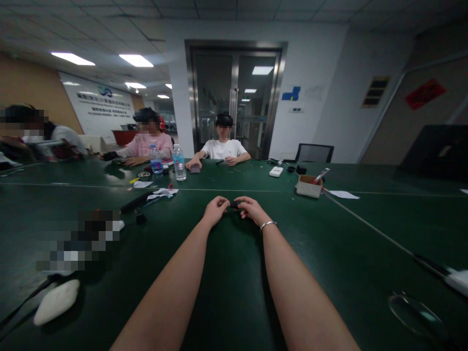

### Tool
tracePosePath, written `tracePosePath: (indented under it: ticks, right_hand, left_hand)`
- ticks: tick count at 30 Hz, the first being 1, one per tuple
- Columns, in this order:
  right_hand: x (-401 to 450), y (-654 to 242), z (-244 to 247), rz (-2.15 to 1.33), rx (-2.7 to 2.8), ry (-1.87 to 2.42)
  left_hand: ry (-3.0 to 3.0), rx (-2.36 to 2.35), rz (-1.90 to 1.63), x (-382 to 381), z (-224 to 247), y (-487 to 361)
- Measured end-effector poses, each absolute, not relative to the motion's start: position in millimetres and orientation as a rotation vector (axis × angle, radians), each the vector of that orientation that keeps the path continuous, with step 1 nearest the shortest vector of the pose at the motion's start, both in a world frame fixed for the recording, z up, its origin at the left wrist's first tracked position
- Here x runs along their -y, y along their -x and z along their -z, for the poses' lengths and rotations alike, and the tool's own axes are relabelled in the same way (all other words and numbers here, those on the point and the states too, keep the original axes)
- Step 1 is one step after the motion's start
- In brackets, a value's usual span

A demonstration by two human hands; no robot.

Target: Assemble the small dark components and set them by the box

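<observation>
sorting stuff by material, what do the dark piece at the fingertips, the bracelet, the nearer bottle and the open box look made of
Dark piece: perhaps plastic, dull black; too small to be sure.
Bracelet: likely polished metal, silvery with bright glints.
Nearer bottle: most likely clear, glossy plastic; see-through sides.
Open box: perhaps cardboard, matte; its pale wall shows no shine.

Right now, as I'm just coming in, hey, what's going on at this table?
Someone with bare forearms has a small dark item between both hands: the left hand pinches one end, and the right hand is at the other. It's too small to identify. Across the green table, a person in a white shirt sits facing them.
</observation>
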State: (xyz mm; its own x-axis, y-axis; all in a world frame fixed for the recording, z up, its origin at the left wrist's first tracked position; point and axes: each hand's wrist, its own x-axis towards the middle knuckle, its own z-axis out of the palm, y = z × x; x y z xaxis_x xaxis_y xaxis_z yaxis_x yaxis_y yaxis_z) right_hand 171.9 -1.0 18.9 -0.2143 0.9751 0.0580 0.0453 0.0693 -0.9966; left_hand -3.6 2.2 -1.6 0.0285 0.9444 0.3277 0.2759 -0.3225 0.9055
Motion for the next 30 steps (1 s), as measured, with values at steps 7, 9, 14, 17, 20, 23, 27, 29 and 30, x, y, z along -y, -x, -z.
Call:
tracePosePath:
  ticks: [7, 9, 14, 17, 20, 23, 27, 29, 30]
  right_hand:
    - [1.2, -172.3, -19.6, -1.305, 1.424, 1.092]
    - [1.8, -172.6, -20.2, -1.308, 1.403, 1.09]
    - [3.6, -172.3, -20.9, -1.309, 1.382, 1.088]
    - [3.9, -171.5, -21.0, -1.31, 1.387, 1.087]
    - [3.2, -170.8, -20.8, -1.309, 1.394, 1.107]
    - [2.0, -170.7, -20.3, -1.315, 1.406, 1.106]
    - [1.0, -171.7, -19.2, -1.317, 1.391, 1.095]
    - [1.1, -172.2, -19.1, -1.32, 1.376, 1.089]
    - [1.2, -172.4, -19.1, -1.322, 1.371, 1.087]
  left_hand:
    - [-1.673, -1.179, -1.306, -0.8, -0.2, 5.1]
    - [-1.707, -1.129, -1.312, 0.1, -0.8, 5.5]
    - [-1.665, -1.122, -1.275, 0.1, -0.4, 6.2]
    - [-1.646, -1.14, -1.294, 0.5, -0.9, 6.1]
    - [-1.652, -1.145, -1.335, 1.1, -2.0, 6.1]
    - [-1.651, -1.18, -1.324, 1.6, -3.1, 5.8]
    - [-1.636, -1.157, -1.288, 2.0, -4.2, 6.2]
    - [-1.644, -1.116, -1.265, 2.1, -4.1, 6.8]
    - [-1.644, -1.102, -1.259, 1.9, -3.9, 7.0]
